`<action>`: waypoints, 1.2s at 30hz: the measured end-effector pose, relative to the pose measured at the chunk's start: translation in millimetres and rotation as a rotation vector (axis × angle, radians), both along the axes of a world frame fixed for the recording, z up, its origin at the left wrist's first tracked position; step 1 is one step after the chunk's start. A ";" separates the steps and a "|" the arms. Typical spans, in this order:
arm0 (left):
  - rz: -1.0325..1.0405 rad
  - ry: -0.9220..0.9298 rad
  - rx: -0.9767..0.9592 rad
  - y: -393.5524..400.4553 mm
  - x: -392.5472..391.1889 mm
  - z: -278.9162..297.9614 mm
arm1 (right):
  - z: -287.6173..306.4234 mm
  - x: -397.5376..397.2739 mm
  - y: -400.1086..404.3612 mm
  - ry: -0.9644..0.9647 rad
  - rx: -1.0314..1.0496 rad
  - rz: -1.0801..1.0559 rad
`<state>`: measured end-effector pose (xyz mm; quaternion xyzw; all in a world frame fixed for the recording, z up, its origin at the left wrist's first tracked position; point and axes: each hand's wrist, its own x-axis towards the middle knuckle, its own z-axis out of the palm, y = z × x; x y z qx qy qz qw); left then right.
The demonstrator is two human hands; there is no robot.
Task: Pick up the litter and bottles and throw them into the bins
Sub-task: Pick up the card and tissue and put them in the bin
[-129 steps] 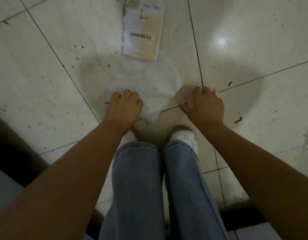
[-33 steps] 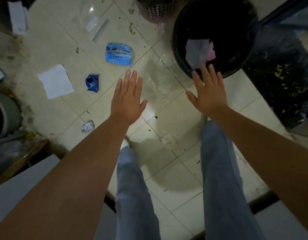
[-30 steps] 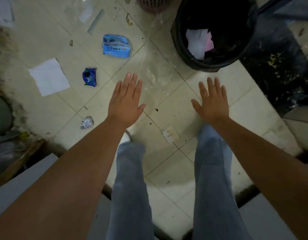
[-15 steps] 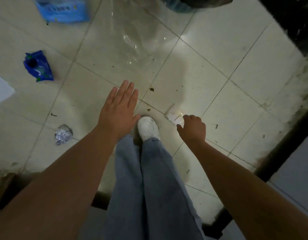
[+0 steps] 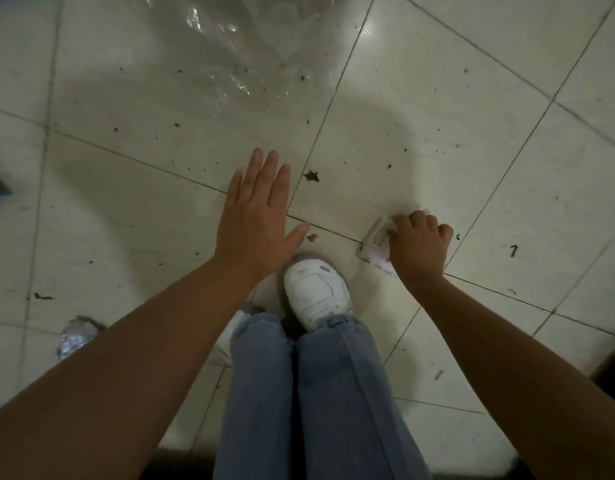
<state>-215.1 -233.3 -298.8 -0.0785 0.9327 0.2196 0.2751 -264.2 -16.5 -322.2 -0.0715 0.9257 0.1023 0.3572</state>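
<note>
Paper scrap point(image 5: 375, 244) on floor, under right hand point(image 5: 418, 244)

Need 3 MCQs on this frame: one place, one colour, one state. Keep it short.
1. The crumpled silver foil ball lies:
A) beside the right hand
B) lower left, by the left forearm
C) on the shoe

2. The visible shoe is:
A) black
B) red
C) white

3. The left hand is:
A) flat, fingers spread, empty
B) fisted on paper
C) out of view

Key: B, foil sits at the left forearm's edge; C, sneaker is white; A, the palm is open, while the right hand curls onto the small pale paper wrapper.
</note>
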 end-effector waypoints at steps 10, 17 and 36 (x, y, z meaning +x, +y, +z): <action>-0.020 -0.037 -0.359 -85.0 -81.4 -3.5 | 15.4 -59.2 -111.0 0.183 -0.340 -0.101; -0.167 0.093 -0.223 -101.1 -79.4 -8.5 | 21.3 -89.3 -140.5 0.188 -0.387 -0.134; 0.447 0.404 0.138 -139.5 -131.6 365.1 | 383.1 -181.1 -158.2 0.208 -0.585 -0.309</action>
